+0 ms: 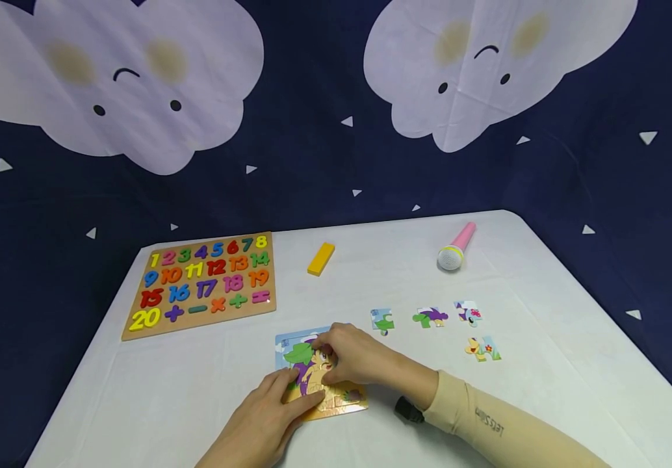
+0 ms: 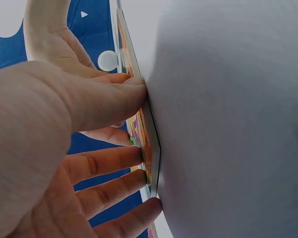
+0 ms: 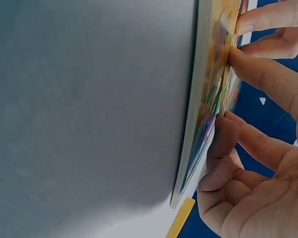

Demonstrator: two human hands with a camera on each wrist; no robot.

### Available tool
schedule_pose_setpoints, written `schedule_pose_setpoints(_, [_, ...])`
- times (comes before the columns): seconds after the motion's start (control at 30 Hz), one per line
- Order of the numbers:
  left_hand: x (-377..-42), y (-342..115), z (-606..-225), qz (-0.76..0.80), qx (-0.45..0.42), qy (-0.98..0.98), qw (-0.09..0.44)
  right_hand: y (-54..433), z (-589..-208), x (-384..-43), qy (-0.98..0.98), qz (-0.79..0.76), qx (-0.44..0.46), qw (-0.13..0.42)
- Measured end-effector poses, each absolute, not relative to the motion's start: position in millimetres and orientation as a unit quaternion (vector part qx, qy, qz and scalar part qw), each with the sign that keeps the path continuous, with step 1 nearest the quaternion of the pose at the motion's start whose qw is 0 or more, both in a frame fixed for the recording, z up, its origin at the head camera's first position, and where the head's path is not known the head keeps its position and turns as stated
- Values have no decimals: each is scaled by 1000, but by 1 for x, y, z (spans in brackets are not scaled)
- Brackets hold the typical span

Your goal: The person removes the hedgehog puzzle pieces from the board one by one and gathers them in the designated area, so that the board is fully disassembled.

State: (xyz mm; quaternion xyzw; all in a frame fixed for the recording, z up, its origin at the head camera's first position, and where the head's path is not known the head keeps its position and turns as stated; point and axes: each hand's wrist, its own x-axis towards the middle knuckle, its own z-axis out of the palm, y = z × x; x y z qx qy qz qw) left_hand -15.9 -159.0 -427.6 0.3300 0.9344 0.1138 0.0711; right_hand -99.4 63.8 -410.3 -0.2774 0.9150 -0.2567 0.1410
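A jigsaw puzzle [image 1: 342, 404] with a cartoon child and purple and green shapes lies flat in its tray near the table's front. My left hand [image 1: 262, 413] rests on its left and front side, fingers fairly straight, thumb [image 2: 124, 96] on the near edge. Over the puzzle's upper right, my right hand [image 1: 356, 354] has thumb and forefinger on either side of a puzzle piece [image 1: 325, 356] showing the child's face. Its other fingers [image 3: 218, 183] are curled. The right hand partly hides that piece. Loose puzzle pieces [image 1: 383, 320] lie to the right.
A wooden number board [image 1: 199, 309] with coloured numerals stands at the back left. Beside it lies a yellow block [image 1: 321, 259]. A pink toy microphone [image 1: 459, 248] is at the back right. A small black object [image 1: 409, 410] shows by the right wrist.
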Motion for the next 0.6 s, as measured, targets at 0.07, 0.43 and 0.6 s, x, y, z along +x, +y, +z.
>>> schedule_pose_setpoints(0.07, [-16,-159,-428,115,330,934,73,64,-410,-99,916,-253,-279,138])
schedule_pose_setpoints(0.43, [-16,-159,-428,113,326,935,75,63,-408,-100,917,-239,-286,140])
schedule_pose_setpoints(0.6, [-16,-159,-428,112,323,936,83,62,-407,-101,918,-230,-292,137])
